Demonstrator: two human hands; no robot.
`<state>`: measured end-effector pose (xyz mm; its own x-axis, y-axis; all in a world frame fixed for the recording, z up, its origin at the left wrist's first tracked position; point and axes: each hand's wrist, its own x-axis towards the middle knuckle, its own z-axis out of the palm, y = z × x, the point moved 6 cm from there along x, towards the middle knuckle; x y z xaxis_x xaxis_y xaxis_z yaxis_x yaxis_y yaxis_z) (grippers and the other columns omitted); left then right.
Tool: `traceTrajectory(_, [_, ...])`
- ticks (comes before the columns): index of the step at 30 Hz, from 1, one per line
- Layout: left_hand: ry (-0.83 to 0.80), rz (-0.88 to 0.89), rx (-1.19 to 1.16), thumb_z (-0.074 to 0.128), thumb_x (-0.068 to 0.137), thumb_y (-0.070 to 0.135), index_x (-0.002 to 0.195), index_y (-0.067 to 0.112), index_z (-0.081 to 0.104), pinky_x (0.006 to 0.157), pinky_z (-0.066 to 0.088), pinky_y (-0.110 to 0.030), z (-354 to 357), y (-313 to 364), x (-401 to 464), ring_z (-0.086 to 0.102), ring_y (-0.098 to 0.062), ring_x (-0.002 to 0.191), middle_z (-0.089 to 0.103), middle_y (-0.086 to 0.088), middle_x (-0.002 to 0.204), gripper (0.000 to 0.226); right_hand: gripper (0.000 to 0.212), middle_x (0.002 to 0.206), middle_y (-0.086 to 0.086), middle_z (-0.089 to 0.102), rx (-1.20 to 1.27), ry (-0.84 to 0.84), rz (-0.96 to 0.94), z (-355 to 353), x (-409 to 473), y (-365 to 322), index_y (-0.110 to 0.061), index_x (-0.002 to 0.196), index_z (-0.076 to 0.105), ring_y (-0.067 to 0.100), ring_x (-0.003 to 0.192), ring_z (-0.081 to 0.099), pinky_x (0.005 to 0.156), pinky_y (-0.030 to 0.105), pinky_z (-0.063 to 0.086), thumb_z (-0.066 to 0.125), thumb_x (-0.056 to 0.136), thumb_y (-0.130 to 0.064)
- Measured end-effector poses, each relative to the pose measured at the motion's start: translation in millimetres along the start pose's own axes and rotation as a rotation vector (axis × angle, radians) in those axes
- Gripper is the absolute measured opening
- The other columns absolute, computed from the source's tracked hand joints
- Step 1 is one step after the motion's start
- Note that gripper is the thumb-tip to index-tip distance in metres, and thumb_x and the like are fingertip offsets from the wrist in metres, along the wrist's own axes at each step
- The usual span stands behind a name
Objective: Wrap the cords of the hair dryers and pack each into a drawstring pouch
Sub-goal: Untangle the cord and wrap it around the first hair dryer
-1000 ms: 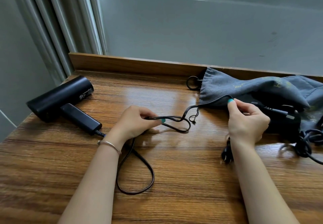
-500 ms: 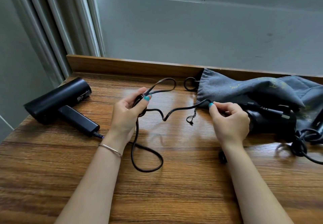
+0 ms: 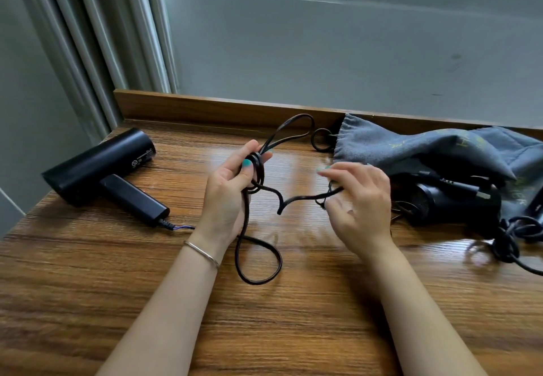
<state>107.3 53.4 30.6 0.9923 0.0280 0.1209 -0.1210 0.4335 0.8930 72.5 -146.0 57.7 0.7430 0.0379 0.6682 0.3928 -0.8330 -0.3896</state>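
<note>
- Your left hand (image 3: 232, 187) holds the cord (image 3: 258, 261) of the hair dryer (image 3: 100, 167) that lies on the left of the bench (image 3: 88, 302); thumb and fingers are curled round a small bundle of turns, with one loop standing up past the fingertips and another hanging down to the wood near your wrist.
- Your right hand (image 3: 361, 199) is blurred. Its fingers look curled, with the cord running in under them, but you cannot tell from this view how firmly it is held. A kinked stretch of cord spans the gap between your two hands.
- That dryer rests on its side, well apart from your hands, its cord leaving the handle base and passing behind your left wrist.
- The wrap looks barely started: only a few turns are gathered, and the plug end is not visible.
- A second hair dryer (image 3: 440, 199) lies at the right, partly under the grey drawstring pouch (image 3: 411, 149), not inside it as far as the view shows. Its own cord (image 3: 511, 237) lies in a loose tangle on the bench beside it, so that one appears unwrapped too.
- Left to do, by this reckoning: finish this coil, coil the other, then bag each dryer and draw the strings. Only one pouch can be made out for certain.
</note>
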Motion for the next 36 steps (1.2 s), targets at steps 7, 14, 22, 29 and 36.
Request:
traceTrajectory(7, [-0.017,-0.006,-0.212,0.032,0.100,-0.004,0.142,-0.002,0.039,0.104,0.045,-0.024,5,-2,0,0.060,-0.016,0.121,0.062,-0.015,0.129,0.043,0.046,0.065,-0.006,0.059,0.097,-0.500,0.128,28,-12,-9,-0.026,0.080,0.067,0.010,0.068,0.051,0.064,0.032,0.039,0.035,0.087,-0.060])
traceTrajectory(14, [-0.114,0.016,-0.069,0.040,0.094,-0.014,0.143,-0.001,0.038,0.110,0.040,-0.029,8,-2,-4,0.055,-0.018,0.127,0.059,-0.012,0.134,0.050,0.017,0.093,-0.021,0.056,0.204,-0.661,0.044,57,-24,-12,-0.037,0.084,0.068,0.001,0.091,0.054,0.078,0.032,0.049,0.056,0.086,-0.050])
traceTrajectory(22, [-0.246,0.079,0.492,0.056,0.094,-0.002,0.146,0.008,0.037,0.099,0.048,-0.021,21,-16,-10,0.061,-0.005,0.117,0.063,-0.002,0.128,0.057,0.023,0.074,0.003,0.062,0.618,-0.075,0.253,23,-7,1,-0.025,0.107,0.053,0.017,0.065,0.060,0.060,0.037,0.050,0.067,0.089,-0.024])
traceTrajectory(29, [-0.277,0.134,0.595,0.059,0.093,0.002,0.142,0.016,0.045,0.095,0.050,-0.020,24,-13,-12,0.064,-0.003,0.111,0.067,0.015,0.111,0.052,0.043,0.089,-0.008,0.050,0.245,0.030,0.092,14,-6,8,-0.025,0.115,0.067,0.010,0.077,0.051,0.065,0.027,0.047,0.070,0.079,-0.049])
traceTrajectory(36, [-0.272,0.177,0.572,0.055,0.095,-0.002,0.112,0.028,0.062,0.084,0.052,-0.017,23,-5,-13,0.069,-0.004,0.098,0.069,0.009,0.107,0.036,0.030,0.121,-0.012,0.061,-0.085,-0.167,0.035,14,-2,15,-0.038,0.102,0.067,0.018,0.125,0.043,0.116,0.049,0.002,0.045,0.090,-0.055])
